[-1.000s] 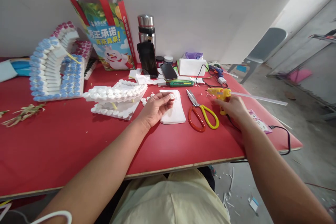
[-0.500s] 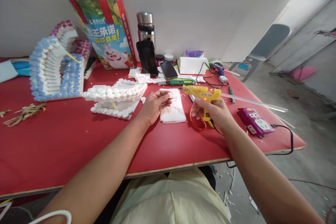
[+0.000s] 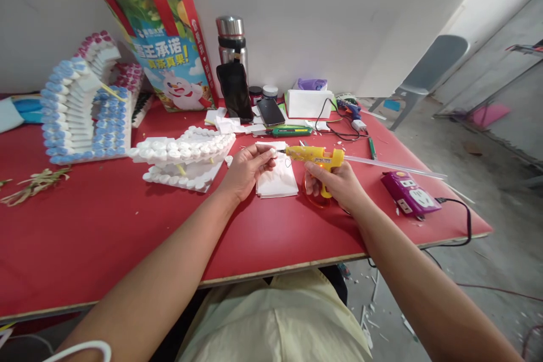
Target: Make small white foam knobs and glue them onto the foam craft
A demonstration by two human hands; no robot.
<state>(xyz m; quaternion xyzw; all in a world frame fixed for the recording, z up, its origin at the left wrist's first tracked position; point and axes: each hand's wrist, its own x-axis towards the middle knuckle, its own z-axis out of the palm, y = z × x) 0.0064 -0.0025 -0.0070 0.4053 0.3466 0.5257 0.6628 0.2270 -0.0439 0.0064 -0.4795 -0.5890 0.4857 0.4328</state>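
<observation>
Between thumb and fingers, my left hand (image 3: 248, 172) pinches a small white piece (image 3: 274, 153), too small to name more exactly. My right hand (image 3: 335, 181) is wrapped round the handle of a yellow hot glue gun (image 3: 311, 154), a long clear glue stick (image 3: 394, 167) jutting from its back. The gun's nozzle points left and meets or nearly touches the white piece. Under both lies a stack of white paper (image 3: 278, 178) on the red table (image 3: 271, 232). Left of my left hand stands a foam form covered with white rounded pieces (image 3: 178, 150).
Blue-tipped (image 3: 68, 107) and pink-tipped forms stand at left beside a shopping bag (image 3: 165, 51). A steel flask (image 3: 231, 39), a propped phone (image 3: 235, 90), another phone (image 3: 270, 111) and a green cutter (image 3: 291, 132) are at the back. A purple power strip (image 3: 409, 193) lies right.
My right hand has brought the glue gun left, so its nozzle is now at the white piece. My left hand keeps its pinch, and the view has shifted slightly.
</observation>
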